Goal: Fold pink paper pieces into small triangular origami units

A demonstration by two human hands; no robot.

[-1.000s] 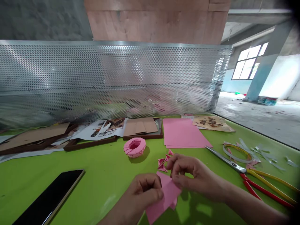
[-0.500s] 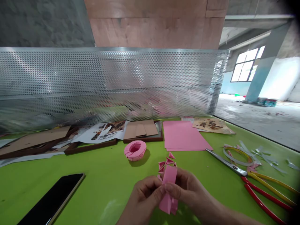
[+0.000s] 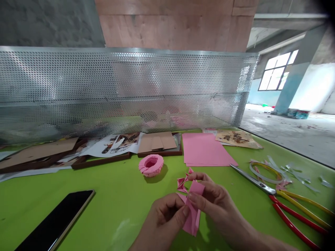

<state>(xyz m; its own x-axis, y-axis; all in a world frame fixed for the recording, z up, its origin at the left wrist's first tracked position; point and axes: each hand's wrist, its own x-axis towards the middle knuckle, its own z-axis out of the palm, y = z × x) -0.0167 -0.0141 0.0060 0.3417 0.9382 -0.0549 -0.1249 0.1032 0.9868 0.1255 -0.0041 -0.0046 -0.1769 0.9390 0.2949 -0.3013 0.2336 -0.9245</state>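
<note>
A folded strip of pink paper [image 3: 193,220] is held between my two hands, low in the middle of the view. My left hand [image 3: 167,219] pinches its left side with thumb and fingers. On the right edge, the thumb and fingers of my right hand [image 3: 216,202] press the upper part. Just beyond the fingers lie several small folded pink paper triangles [image 3: 181,184], partly covered by my right hand. A ring-shaped pink paper piece [image 3: 151,165] made of interlocked folds rests on the table farther back.
Pink paper sheets [image 3: 206,150] lie at the back. Large scissors [image 3: 264,188] with red and yellow handles and a tape roll [image 3: 266,173] are at right. A phone [image 3: 56,221] lies at left. Frames and cardboard [image 3: 157,142] line the perforated metal panel [image 3: 157,87].
The pink strip has tilted to the right at its top. My right hand has shifted up and right, its fingers now over the small triangles. The camera view has moved slightly.
</note>
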